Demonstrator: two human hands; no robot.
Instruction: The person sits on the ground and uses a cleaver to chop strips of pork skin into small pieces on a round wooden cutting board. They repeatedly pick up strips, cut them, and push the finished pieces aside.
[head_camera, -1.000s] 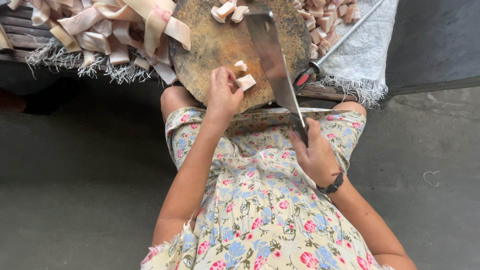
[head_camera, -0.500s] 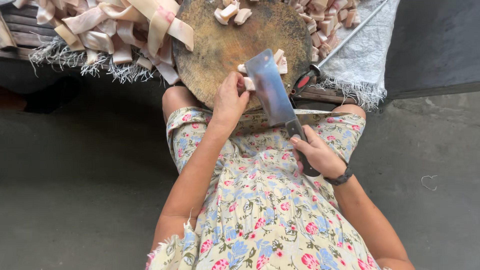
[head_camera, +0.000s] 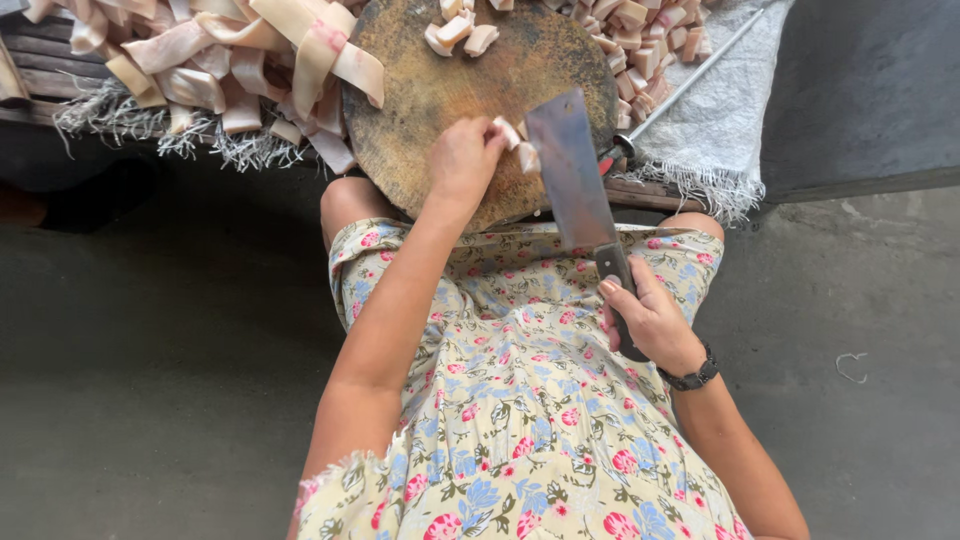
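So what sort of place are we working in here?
Probably an informal food-prep spot, low to the ground, perhaps outdoors or in a back yard. A round wooden chopping block sits by a heap of pale meat strips, the right hand holds a cleaver, and the floor is bare concrete.

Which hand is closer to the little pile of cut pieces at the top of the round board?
The left hand. It rests on the board, just below the pile. The right hand is off the board, down over the lap, holding the cleaver by its handle.
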